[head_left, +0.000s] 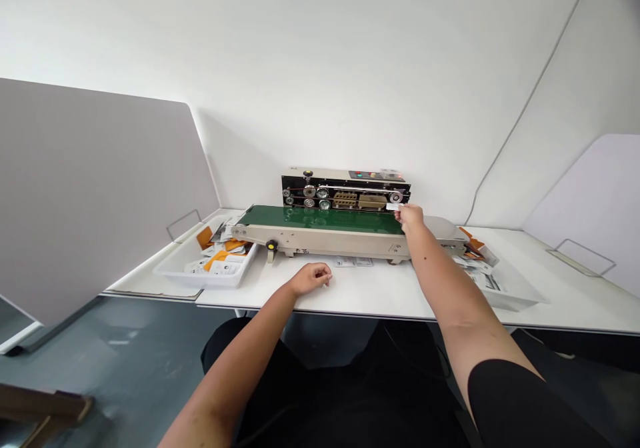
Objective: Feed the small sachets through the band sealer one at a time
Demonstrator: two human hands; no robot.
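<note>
Desk [370,298], white with a dark front edge, runs across before me. One long cream metal machine [340,240] stands on it, carrying one glossy green conveyor belt [320,219] that runs left to right. Two translucent white plastic bins flank it: a left bin [200,279] by the belt's left end, a right bin [515,296] by its right, both bearing orange and white packets, too heaped to count.

My two hands are apart. My right hand [411,217] is at the machine's right part, over the belt, its grip pinched narrow on one small white flat packet [394,207]. My left hand [311,279] rests at the desk's front, half-curled, a narrow gap by the thumb, with nothing visible in it.

The packet juts left from my right fingertips, its long axis roughly along the belt, just beside the rollers; my right hand is plainly the nearer. What look like two flat pale packets [346,261] lie beneath the machine's front edge.
</note>
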